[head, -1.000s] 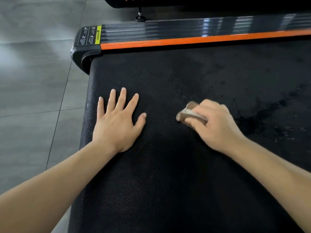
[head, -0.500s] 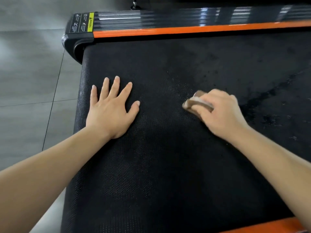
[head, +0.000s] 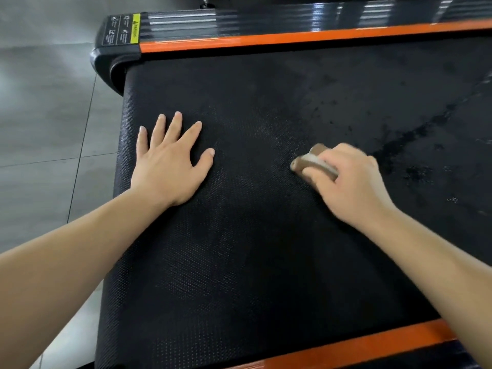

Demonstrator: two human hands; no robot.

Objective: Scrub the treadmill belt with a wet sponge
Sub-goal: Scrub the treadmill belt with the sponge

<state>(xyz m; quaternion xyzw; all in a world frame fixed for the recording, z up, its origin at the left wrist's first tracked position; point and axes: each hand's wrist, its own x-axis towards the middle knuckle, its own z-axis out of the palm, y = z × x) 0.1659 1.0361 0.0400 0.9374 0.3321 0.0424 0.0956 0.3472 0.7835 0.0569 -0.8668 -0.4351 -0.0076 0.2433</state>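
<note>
Gripping the sponge (head: 306, 162) with fingers curled over its top, the right hand (head: 348, 179) bears it down on the treadmill belt (head: 253, 262), about midway between the 2 orange side rails. The left hand (head: 170, 166) lies flat on the belt with its fingers straight and spread, holding nothing, near the rounded end of the deck and well apart from the sponge. That open palm probably props the person's weight while they lean over, and may also stop the belt creeping under the strokes. The overhand grip suits hard downward pressure rather than a light wipe. To the right of the scrubbing hand a dark wet streak (head: 399, 139) and scattered spots mark the belt, while the stretch between the 2 hands looks paler and drier, so I judge the work is heading that way. Most of the sponge is buried under the fingers. Only a brown end with a pale layer shows, and it is blurred, so its wetness and how flat it sits cannot be read. The belt runs out of view on the right, and the near rail (head: 372, 342) shows only in part. The print on the warning label (head: 123, 29) beside the far rail (head: 292, 38) is too small to read.
</note>
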